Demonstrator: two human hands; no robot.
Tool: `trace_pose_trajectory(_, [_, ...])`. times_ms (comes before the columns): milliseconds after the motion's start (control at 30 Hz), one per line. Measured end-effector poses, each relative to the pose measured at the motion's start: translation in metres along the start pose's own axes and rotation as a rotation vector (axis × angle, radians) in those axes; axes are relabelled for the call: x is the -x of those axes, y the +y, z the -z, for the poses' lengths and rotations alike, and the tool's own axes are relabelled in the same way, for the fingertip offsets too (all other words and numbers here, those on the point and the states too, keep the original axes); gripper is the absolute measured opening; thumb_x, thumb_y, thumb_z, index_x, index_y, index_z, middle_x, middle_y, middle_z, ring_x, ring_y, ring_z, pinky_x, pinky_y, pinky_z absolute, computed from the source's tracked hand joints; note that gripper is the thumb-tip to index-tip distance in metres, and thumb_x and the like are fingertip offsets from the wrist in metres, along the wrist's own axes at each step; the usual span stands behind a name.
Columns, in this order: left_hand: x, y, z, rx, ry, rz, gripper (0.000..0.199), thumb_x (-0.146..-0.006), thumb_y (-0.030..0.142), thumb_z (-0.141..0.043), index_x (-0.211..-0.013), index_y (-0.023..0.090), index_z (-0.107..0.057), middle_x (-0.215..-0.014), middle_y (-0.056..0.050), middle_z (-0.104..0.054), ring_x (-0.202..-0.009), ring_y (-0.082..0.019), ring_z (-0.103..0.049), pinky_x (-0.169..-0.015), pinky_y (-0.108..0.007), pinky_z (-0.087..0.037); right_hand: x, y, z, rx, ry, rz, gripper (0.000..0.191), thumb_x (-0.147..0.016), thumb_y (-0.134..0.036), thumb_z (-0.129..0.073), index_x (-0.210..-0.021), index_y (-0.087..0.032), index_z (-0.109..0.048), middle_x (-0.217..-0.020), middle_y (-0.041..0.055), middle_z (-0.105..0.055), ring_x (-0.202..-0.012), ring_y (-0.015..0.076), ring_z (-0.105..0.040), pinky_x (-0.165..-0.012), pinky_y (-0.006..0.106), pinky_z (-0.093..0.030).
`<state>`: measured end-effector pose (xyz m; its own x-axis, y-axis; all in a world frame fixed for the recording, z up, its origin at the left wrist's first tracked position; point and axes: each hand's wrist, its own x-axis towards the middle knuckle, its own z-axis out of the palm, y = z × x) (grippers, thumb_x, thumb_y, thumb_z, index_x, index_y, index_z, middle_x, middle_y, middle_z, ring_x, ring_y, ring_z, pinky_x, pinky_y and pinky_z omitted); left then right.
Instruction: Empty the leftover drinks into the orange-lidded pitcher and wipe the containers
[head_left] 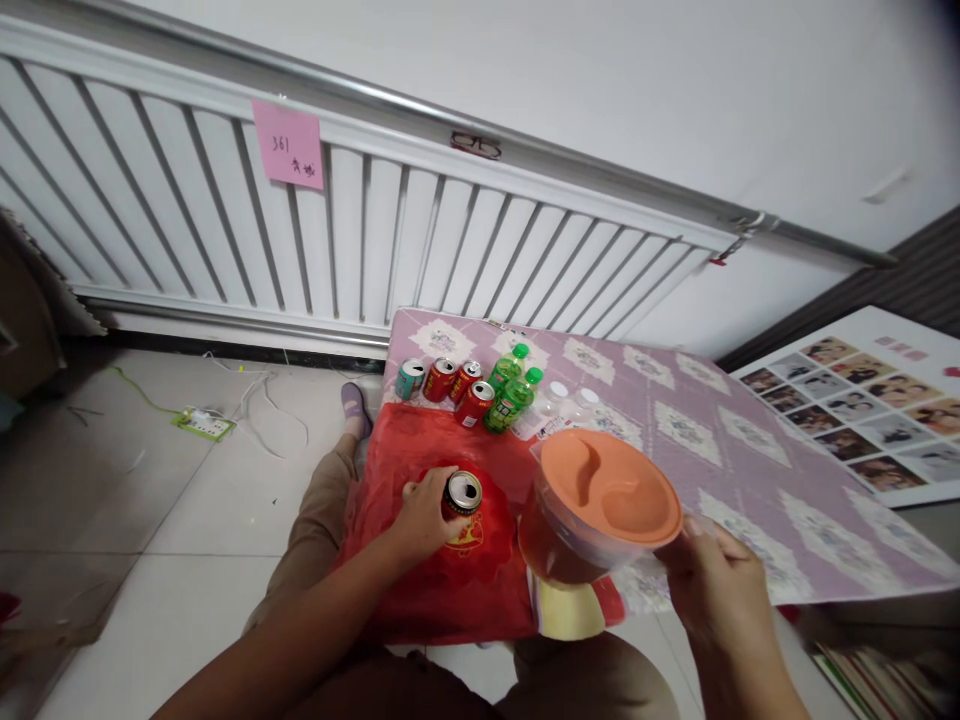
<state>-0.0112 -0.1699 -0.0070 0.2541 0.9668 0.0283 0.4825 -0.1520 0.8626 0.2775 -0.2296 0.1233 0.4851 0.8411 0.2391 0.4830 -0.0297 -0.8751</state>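
My left hand (426, 515) is wrapped round an opened dark can (463, 493) over a round red patch with a yellow pattern on the red cloth (405, 440). In my right hand (716, 575) is the handle side of a clear pitcher (559, 550) with an orange lid (611, 485). The pitcher is tilted and holds reddish-brown contents, or shows the red cloth through its wall; I cannot tell which. Below it lies a pale yellow piece (568, 610) at the cloth's front edge.
Behind the red cloth stand a teal can (410, 380), several red cans (475, 404), two green bottles (514, 400) and clear white-capped containers (555, 396). A white radiator (442, 240) runs behind the patterned table (675, 400). A photo board (870, 400) leans at the right.
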Motion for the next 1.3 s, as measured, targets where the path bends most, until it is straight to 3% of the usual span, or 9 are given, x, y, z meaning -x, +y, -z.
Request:
trace_pose_trajectory(100, [0.0, -0.001, -0.002, -0.009, 0.011, -0.012, 0.069, -0.07, 0.015, -0.076, -0.133, 0.022, -0.047, -0.137, -0.012, -0.058, -0.131, -0.032, -0.051, -0.109, -0.054, -0.035, 0.001, -0.003, -0.008, -0.255, 0.116, -0.119, 0.035, -0.073, -0.04, -0.069, -0.054, -0.024, -0.044, -0.049, -0.0053, -0.04, -0.046, 0.0112, -0.038, -0.046, 0.026, -0.032])
trace_pose_trajectory(167, [-0.001, -0.003, -0.003, -0.013, 0.018, -0.013, 0.07, -0.069, 0.015, -0.077, -0.132, 0.023, -0.048, -0.137, -0.012, -0.059, -0.131, -0.033, -0.052, -0.108, -0.054, -0.036, 0.0, -0.003, -0.014, -0.328, 0.167, -0.122, 0.035, -0.072, -0.035, -0.069, -0.053, -0.023, -0.042, -0.049, -0.0064, -0.038, -0.047, 0.0103, -0.036, -0.047, 0.025, -0.031])
trace_pose_trajectory(467, [-0.001, -0.005, -0.005, -0.019, 0.015, -0.015, 0.068, -0.069, 0.014, -0.074, -0.131, 0.021, -0.048, -0.138, -0.014, -0.058, -0.131, -0.033, -0.051, -0.11, -0.057, -0.033, -0.029, 0.031, -0.058, -0.315, 0.329, -0.066, 0.034, -0.076, -0.04, -0.063, -0.054, -0.022, -0.044, -0.051, -0.0072, -0.039, -0.051, 0.0096, -0.034, -0.05, 0.025, -0.03])
trace_pose_trajectory(700, [-0.003, -0.004, -0.006, -0.045, 0.01, -0.019, 0.066, -0.068, 0.013, -0.073, -0.129, 0.02, -0.049, -0.137, -0.014, -0.059, -0.131, -0.033, -0.052, -0.11, -0.057, -0.033, -0.048, 0.062, -0.1, -0.339, 0.339, -0.072, 0.033, -0.073, -0.046, -0.063, -0.057, -0.021, -0.047, -0.053, -0.0081, -0.039, -0.053, 0.0095, -0.035, -0.052, 0.024, -0.032])
trace_pose_trajectory(867, [-0.004, -0.007, -0.008, -0.047, 0.015, -0.042, 0.068, -0.066, 0.012, -0.075, -0.128, 0.021, -0.049, -0.136, -0.013, -0.059, -0.13, -0.033, -0.053, -0.11, -0.056, -0.033, -0.053, 0.073, -0.118, -0.361, 0.329, -0.116, 0.034, -0.072, -0.047, -0.064, -0.058, -0.021, -0.048, -0.053, -0.008, -0.04, -0.053, 0.0092, -0.034, -0.05, 0.023, -0.029])
trace_pose_trajectory(1133, [-0.005, -0.015, -0.011, -0.016, 0.041, -0.06, 0.07, -0.065, 0.014, -0.078, -0.128, 0.02, -0.049, -0.133, -0.012, -0.061, -0.126, -0.032, -0.056, -0.109, -0.053, -0.037, -0.047, 0.086, -0.125, -0.394, 0.284, -0.139, 0.04, -0.075, -0.051, -0.061, -0.056, -0.023, -0.042, -0.052, -0.0095, -0.033, -0.051, 0.0086, -0.029, -0.049, 0.023, -0.029])
trace_pose_trajectory(1300, [-0.006, -0.019, -0.013, -0.005, 0.056, -0.084, 0.07, -0.065, 0.014, -0.079, -0.128, 0.021, -0.049, -0.131, -0.012, -0.062, -0.125, -0.031, -0.057, -0.108, -0.052, -0.039, -0.045, 0.09, -0.116, -0.34, 0.197, -0.144, 0.041, -0.075, -0.059, -0.061, -0.066, -0.019, -0.056, -0.056, -0.0058, -0.049, -0.056, 0.0114, -0.044, -0.055, 0.025, -0.039])
